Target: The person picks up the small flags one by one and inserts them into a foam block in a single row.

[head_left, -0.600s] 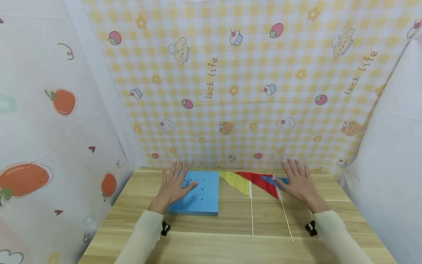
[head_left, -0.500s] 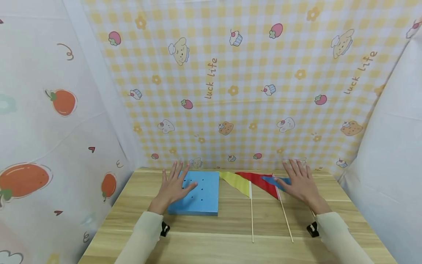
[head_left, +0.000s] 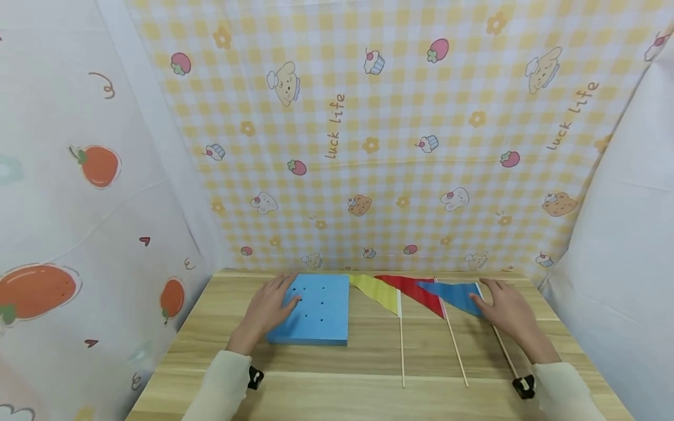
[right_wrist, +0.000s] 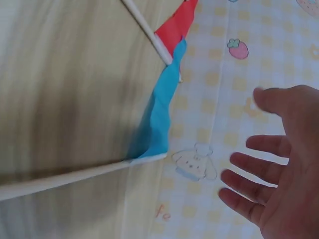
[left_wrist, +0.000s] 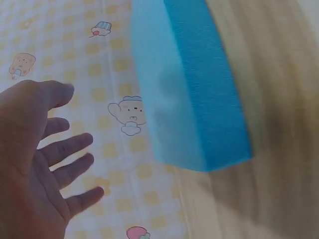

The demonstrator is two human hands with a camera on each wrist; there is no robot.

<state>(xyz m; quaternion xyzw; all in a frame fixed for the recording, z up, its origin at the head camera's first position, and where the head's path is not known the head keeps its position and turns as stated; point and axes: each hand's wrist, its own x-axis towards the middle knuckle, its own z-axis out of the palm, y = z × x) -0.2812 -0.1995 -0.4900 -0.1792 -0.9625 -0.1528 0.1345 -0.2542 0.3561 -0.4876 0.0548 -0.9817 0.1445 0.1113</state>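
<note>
Over the left part of a blue block with small holes in its top hovers my left hand; the left wrist view has its fingers spread and apart from the block. At the right, my right hand hangs above the stick of a blue pennant flag. Nothing is between its loosely bent fingers in the right wrist view, where the blue flag lies apart from it. Left of that flag lie a red pennant flag and a yellow pennant flag, on thin wooden sticks.
Everything lies on a wood-grain table. A yellow checked cloth hangs behind its back edge. White cloths stand on the left and right sides. A black strap piece sits at the right wrist.
Both hands have drawn back toward the front and their fingers bend more. My right hand has also shifted right, uncovering the blue flag and its stick.
</note>
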